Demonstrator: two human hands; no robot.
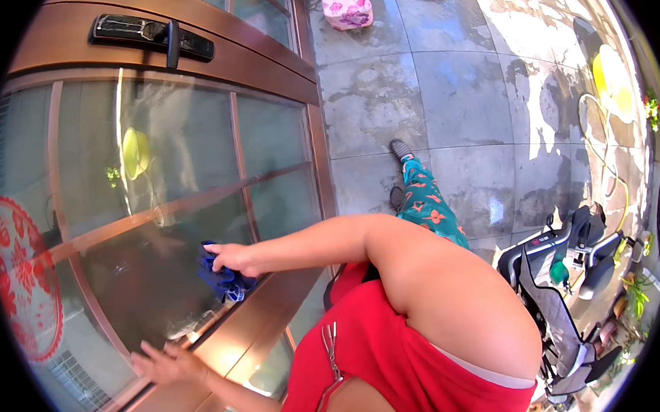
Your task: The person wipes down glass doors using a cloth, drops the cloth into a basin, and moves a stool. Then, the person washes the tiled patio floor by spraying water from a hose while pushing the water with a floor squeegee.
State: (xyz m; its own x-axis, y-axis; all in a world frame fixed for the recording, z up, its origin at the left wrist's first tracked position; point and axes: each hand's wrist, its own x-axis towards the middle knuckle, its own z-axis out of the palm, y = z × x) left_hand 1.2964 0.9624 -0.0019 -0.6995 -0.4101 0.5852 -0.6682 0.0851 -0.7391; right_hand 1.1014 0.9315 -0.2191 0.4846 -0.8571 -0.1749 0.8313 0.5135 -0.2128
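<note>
My right hand [232,259] is closed around a crumpled blue cloth [220,278]. It presses the cloth against the lower glass pane [142,293] of a brown framed door, near the pane's edge. My left hand [167,364] is lower in the view, its fingers spread, close to the door's brown frame [198,355]. Nothing is in it; I cannot tell whether the fingertips touch the glass. Reflections of the yard show in the panes.
A black door handle [173,43] sticks out above. A red paper-cut decoration [23,277] is on the glass at left. On the grey tiles [453,93] stand a pink flowered stool [347,6] and, at right, a stroller-like frame [561,312]. A yellow basin [611,82] and hose [611,167] lie farther right.
</note>
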